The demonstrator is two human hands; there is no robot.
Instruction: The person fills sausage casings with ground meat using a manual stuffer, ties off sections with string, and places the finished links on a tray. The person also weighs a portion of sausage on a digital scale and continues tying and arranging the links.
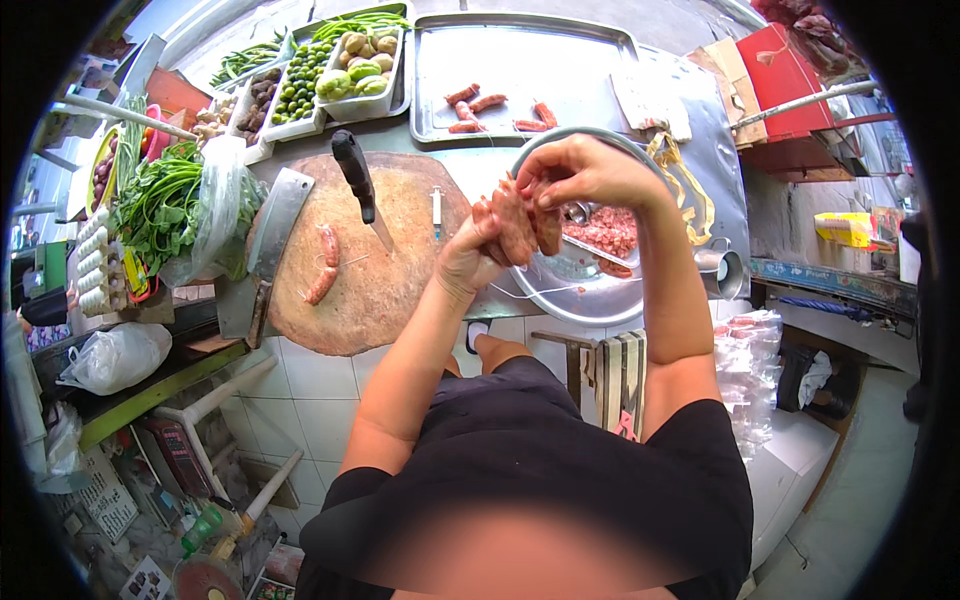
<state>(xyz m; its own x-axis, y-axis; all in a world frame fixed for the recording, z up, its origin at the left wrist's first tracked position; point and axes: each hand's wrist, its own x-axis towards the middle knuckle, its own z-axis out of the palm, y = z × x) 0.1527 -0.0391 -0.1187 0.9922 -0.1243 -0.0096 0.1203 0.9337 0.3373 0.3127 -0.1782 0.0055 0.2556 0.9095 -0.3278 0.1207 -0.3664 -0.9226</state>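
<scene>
A bunch of raw sausages (515, 226) hangs over the left side of a large metal basin (565, 316). My left hand (466, 256) is closed around the bunch from the left. From the right, my right hand (585, 172) reaches over the basin, its fingers pinched at the top of a sausage beside the others. Exactly where its fingertips grip is partly hidden. A white string trails below the bunch. Ground meat (608, 232) lies in the basin. Two linked sausages (326, 265) rest on the round wooden chopping board (400, 185) to the left.
A black-handled knife (352, 168) stands point-down on the board, near a syringe (436, 212). A cleaver (280, 220) lies along its left edge. Behind, a metal tray (560, 65) bears several sausages. Vegetables (165, 205) crowd the left; a metal cup (722, 272) is at right.
</scene>
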